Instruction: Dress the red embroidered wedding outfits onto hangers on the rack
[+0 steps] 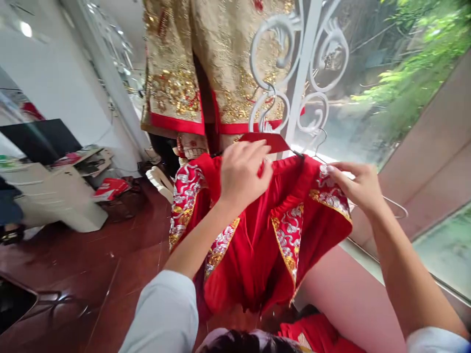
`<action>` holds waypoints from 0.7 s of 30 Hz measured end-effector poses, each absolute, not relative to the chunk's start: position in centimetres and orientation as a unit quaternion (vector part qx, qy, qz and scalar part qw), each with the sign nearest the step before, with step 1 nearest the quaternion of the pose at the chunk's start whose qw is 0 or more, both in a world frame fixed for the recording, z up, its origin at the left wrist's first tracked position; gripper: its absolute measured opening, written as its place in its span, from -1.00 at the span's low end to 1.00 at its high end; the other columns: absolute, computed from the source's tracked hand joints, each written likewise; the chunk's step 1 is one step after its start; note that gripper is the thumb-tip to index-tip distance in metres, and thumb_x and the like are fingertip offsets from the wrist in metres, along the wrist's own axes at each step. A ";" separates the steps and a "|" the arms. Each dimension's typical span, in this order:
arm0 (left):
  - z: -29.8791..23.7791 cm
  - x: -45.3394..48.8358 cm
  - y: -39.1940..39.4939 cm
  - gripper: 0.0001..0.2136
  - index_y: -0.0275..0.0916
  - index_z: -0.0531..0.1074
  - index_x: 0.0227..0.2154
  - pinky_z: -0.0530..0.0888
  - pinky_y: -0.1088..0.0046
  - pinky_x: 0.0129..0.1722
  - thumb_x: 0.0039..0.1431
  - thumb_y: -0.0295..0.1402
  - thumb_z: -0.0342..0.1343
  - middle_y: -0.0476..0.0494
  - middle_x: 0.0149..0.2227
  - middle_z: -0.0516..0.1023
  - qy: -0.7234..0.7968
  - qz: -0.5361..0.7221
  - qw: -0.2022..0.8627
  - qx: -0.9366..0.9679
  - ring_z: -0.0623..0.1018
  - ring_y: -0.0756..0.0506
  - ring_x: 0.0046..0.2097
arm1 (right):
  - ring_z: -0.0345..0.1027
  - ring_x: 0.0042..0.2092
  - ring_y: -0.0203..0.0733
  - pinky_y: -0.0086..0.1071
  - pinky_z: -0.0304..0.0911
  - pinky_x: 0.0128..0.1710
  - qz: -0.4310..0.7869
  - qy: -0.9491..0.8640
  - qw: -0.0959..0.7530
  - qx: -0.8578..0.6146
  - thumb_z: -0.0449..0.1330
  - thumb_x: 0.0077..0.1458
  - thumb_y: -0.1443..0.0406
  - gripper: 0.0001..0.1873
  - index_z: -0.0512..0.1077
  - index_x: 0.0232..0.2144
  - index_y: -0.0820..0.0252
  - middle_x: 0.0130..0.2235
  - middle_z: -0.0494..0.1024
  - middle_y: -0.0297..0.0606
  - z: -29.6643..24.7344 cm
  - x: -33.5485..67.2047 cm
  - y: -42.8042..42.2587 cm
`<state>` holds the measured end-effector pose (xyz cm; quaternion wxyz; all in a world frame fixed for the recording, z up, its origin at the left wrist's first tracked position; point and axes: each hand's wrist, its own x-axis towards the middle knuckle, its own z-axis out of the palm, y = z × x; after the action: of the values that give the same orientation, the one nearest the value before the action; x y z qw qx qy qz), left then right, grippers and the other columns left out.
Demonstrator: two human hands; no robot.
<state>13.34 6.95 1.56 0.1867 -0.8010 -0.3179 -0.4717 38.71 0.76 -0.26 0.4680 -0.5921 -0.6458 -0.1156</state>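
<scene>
Sleeve (165,309); left hand (243,171) perhaps touching garment (257,225).

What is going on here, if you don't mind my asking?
A person is handling a red garment hung in front of a window. The right hand pinches its embroidered edge; the left hand is raised at its top, though whether it grips anything is unclear. The garment hangs beside white scrollwork, with gold clothes hanging behind it.

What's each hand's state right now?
Left hand: open, loosely curved, over the red fabric garment with silver-and-gold embroidery; contact unclear.
Right hand: closed, pinching that garment's upper edge.
</scene>
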 end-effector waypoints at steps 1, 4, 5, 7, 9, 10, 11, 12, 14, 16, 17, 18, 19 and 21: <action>0.8 11.7 6.7 -0.73 -0.25 0.42 -0.11 0.25 0.10 0.08 0.17 -0.30 -0.03 -0.25 -0.05 0.49 -0.392 -0.499 0.198 -0.747 0.39 -0.24 0.02 | 0.42 -0.40 -0.17 -0.37 0.25 -0.38 -0.117 -0.642 0.472 -0.593 0.12 0.05 0.08 -0.64 0.55 -0.46 0.23 -0.45 0.57 -0.17 0.3 38.3 1.3; -0.8 8.2 6.7 -0.68 -0.31 0.39 -0.17 0.35 0.14 -0.06 0.14 -0.18 -0.01 -0.35 -0.16 0.48 -0.554 -0.500 0.212 -0.631 0.42 -0.31 -0.05 | 0.42 -0.37 -0.18 -0.37 0.26 -0.36 -0.084 -0.667 0.487 -0.558 0.14 0.05 0.09 -0.65 0.55 -0.39 0.25 -0.41 0.57 -0.16 2.5 35.9 3.4; -1.0 7.6 6.8 -0.67 -0.32 0.38 -0.19 0.38 0.17 -0.12 0.13 -0.16 -0.02 -0.36 -0.18 0.47 -0.584 -0.481 0.215 -0.618 0.44 -0.31 -0.07 | 0.42 -0.37 -0.20 -0.37 0.27 -0.35 -0.062 -0.689 0.486 -0.534 0.13 0.06 0.10 -0.64 0.55 -0.28 0.25 -0.38 0.57 -0.17 3.1 34.9 4.2; -0.9 6.7 7.1 -0.67 -0.32 0.39 -0.21 0.40 0.22 -0.23 0.15 -0.16 -0.07 -0.38 -0.20 0.47 -0.624 -0.433 0.219 -0.613 0.47 -0.31 -0.12 | 0.40 -0.36 -0.23 -0.37 0.29 -0.32 -0.032 -0.734 0.468 -0.492 0.10 0.10 0.12 -0.55 0.47 -0.05 0.24 -0.35 0.56 -0.20 3.9 33.2 6.0; -0.5 6.0 7.1 -0.68 -0.31 0.41 -0.29 0.39 0.24 -0.30 0.17 -0.19 -0.14 -0.37 -0.26 0.50 -0.642 -0.385 0.206 -0.630 0.51 -0.31 -0.19 | 0.36 -0.37 -0.26 -0.36 0.28 -0.32 -0.049 -0.751 0.460 -0.471 0.07 0.13 0.14 -0.51 0.41 0.05 0.26 -0.37 0.55 -0.22 4.0 32.1 7.4; -0.1 5.6 7.1 -0.68 -0.30 0.43 -0.37 0.39 0.26 -0.34 0.18 -0.20 -0.16 -0.35 -0.33 0.50 -0.642 -0.366 0.186 -0.648 0.52 -0.29 -0.25 | 0.34 -0.38 -0.26 -0.36 0.27 -0.32 -0.066 -0.751 0.463 -0.466 0.06 0.13 0.15 -0.51 0.41 0.05 0.28 -0.39 0.54 -0.23 3.9 31.9 7.9; 0.3 5.1 7.1 -0.67 -0.28 0.42 -0.47 0.37 0.28 -0.37 0.17 -0.21 -0.17 -0.31 -0.42 0.50 -0.632 -0.354 0.147 -0.674 0.52 -0.26 -0.32 | 0.32 -0.39 -0.28 -0.37 0.26 -0.34 -0.083 -0.749 0.467 -0.462 0.05 0.14 0.16 -0.52 0.42 0.03 0.30 -0.40 0.53 -0.23 3.7 31.9 8.4; 0.7 4.5 7.3 -0.66 -0.26 0.38 -0.57 0.36 0.32 -0.42 0.16 -0.21 -0.16 -0.25 -0.52 0.47 -0.612 -0.353 0.088 -0.702 0.51 -0.21 -0.40 | 0.29 -0.41 -0.29 -0.39 0.24 -0.36 -0.097 -0.748 0.469 -0.459 0.05 0.14 0.17 -0.53 0.44 0.02 0.31 -0.43 0.51 -0.24 3.5 32.1 8.6; 1.8 3.4 8.1 -0.66 -0.23 0.26 -0.72 0.30 0.42 -0.53 0.11 -0.22 -0.13 -0.12 -0.68 0.35 -0.555 -0.389 -0.076 -0.731 0.42 -0.10 -0.56 | 0.22 -0.48 -0.34 -0.44 0.19 -0.42 -0.123 -0.750 0.462 -0.457 0.04 0.14 0.17 -0.53 0.45 0.00 0.32 -0.50 0.46 -0.28 3.2 32.5 8.9; 3.0 2.7 9.4 -0.69 -0.21 0.18 -0.75 0.21 0.50 -0.64 0.05 -0.25 -0.08 0.00 -0.76 0.22 -0.496 -0.464 -0.241 -0.693 0.27 0.01 -0.68 | 0.12 -0.55 -0.39 -0.47 0.12 -0.47 -0.150 -0.752 0.453 -0.456 0.04 0.15 0.17 -0.52 0.45 0.00 0.34 -0.57 0.39 -0.32 3.1 32.8 8.9; 3.6 2.5 10.1 -0.73 -0.20 0.16 -0.73 0.18 0.53 -0.67 0.02 -0.28 -0.07 0.04 -0.77 0.19 -0.474 -0.507 -0.301 -0.654 0.21 0.04 -0.71 | 0.09 -0.56 -0.40 -0.48 0.10 -0.48 -0.159 -0.753 0.450 -0.453 0.04 0.15 0.17 -0.52 0.45 0.00 0.35 -0.59 0.36 -0.32 3.0 32.9 8.8; 4.3 2.5 10.7 -0.77 -0.20 0.16 -0.71 0.16 0.54 -0.69 -0.01 -0.30 -0.05 0.07 -0.77 0.17 -0.456 -0.547 -0.341 -0.614 0.17 0.06 -0.72 | 0.08 -0.57 -0.40 -0.49 0.08 -0.49 -0.165 -0.754 0.449 -0.451 0.03 0.15 0.16 -0.52 0.45 0.00 0.36 -0.59 0.35 -0.32 3.0 32.9 8.8; 4.9 2.6 11.3 -0.81 -0.20 0.17 -0.68 0.16 0.55 -0.69 -0.02 -0.33 -0.05 0.09 -0.75 0.19 -0.439 -0.579 -0.365 -0.582 0.16 0.08 -0.71 | 0.08 -0.57 -0.40 -0.48 0.08 -0.49 -0.168 -0.754 0.449 -0.449 0.03 0.16 0.16 -0.52 0.45 0.00 0.36 -0.59 0.36 -0.31 2.9 32.8 8.7; 5.9 3.1 12.0 -0.86 -0.20 0.22 -0.60 0.24 0.54 -0.64 0.02 -0.34 -0.08 0.08 -0.68 0.29 -0.397 -0.624 -0.379 -0.556 0.22 0.07 -0.67 | 0.11 -0.56 -0.38 -0.48 0.08 -0.48 -0.165 -0.753 0.451 -0.449 0.01 0.17 0.16 -0.52 0.44 0.00 0.36 -0.56 0.39 -0.27 2.8 32.5 8.6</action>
<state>3.11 12.04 5.95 -0.3788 -0.5563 -0.3974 -0.6238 32.45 8.64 2.79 0.4513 -0.4487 -0.7534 -0.1654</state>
